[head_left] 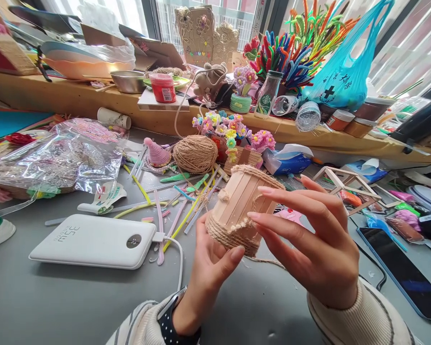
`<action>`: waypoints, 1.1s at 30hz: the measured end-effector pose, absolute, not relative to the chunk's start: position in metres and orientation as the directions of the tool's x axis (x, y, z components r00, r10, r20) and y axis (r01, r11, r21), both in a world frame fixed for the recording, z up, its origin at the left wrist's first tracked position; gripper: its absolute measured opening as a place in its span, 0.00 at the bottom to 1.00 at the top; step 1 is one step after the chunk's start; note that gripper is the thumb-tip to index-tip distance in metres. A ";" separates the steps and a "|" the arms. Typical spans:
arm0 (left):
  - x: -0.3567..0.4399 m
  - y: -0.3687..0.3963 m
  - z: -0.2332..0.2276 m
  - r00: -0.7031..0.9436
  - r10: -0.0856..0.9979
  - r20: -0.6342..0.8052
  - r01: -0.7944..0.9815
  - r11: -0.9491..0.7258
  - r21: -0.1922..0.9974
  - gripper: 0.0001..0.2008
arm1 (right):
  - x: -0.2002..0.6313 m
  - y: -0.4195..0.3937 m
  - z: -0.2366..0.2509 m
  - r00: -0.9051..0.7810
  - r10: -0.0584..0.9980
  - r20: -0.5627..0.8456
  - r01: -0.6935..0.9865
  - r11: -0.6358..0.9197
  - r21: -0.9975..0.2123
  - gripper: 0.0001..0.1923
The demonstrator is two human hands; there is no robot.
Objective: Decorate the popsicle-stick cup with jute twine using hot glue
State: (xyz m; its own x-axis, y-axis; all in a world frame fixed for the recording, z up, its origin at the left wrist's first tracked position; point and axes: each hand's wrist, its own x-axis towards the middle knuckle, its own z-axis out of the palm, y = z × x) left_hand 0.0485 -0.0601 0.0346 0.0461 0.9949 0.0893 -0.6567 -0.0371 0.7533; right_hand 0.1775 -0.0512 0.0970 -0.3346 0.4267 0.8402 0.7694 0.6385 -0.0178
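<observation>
A small cup [241, 199] made of upright flat wooden sticks is tilted in front of me, with twine wound around both ends and a small twine knot on its side. My left hand [211, 261] is closed around the twine-wrapped lower end, its thumb pressed against the windings. My right hand [312, 235] is on the other side, fingers extended and apart, with two fingertips at a curved bit of twine [257, 203] on the sticks; whether it grips that twine is unclear. A loose strand of twine [266, 261] trails from the cup's bottom under my right hand.
A ball of twine [196, 153] lies behind the cup among glue sticks and pipe cleaners. To the left is a white power bank [93, 242] with a cable. At right lie a phone [404, 270] and a wooden frame [348, 184]. A crowded ledge [147, 108] runs behind.
</observation>
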 end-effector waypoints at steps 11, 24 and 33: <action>0.043 -0.058 0.035 0.084 0.993 0.088 -0.624 -0.016 0.781 0.27 | 0.184 -0.050 0.099 -0.424 0.447 0.788 0.747 0.664 0.025 0.12; 0.046 -0.058 0.037 0.082 0.993 0.083 -0.624 -0.014 0.781 0.27 | 0.182 -0.049 0.097 -0.358 0.445 0.821 0.768 0.640 -0.013 0.05; 0.046 -0.059 0.036 0.070 0.993 0.091 -0.629 -0.027 0.777 0.27 | 0.183 -0.050 0.097 -0.359 0.445 0.820 0.764 0.645 -0.015 0.03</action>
State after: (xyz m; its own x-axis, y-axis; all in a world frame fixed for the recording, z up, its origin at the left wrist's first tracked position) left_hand 0.0465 -0.0587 0.0357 0.0698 0.9934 0.0908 -0.6290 -0.0269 0.7770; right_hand 0.1829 -0.0499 0.0966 -0.3591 0.4448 0.8205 0.7643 0.6447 -0.0150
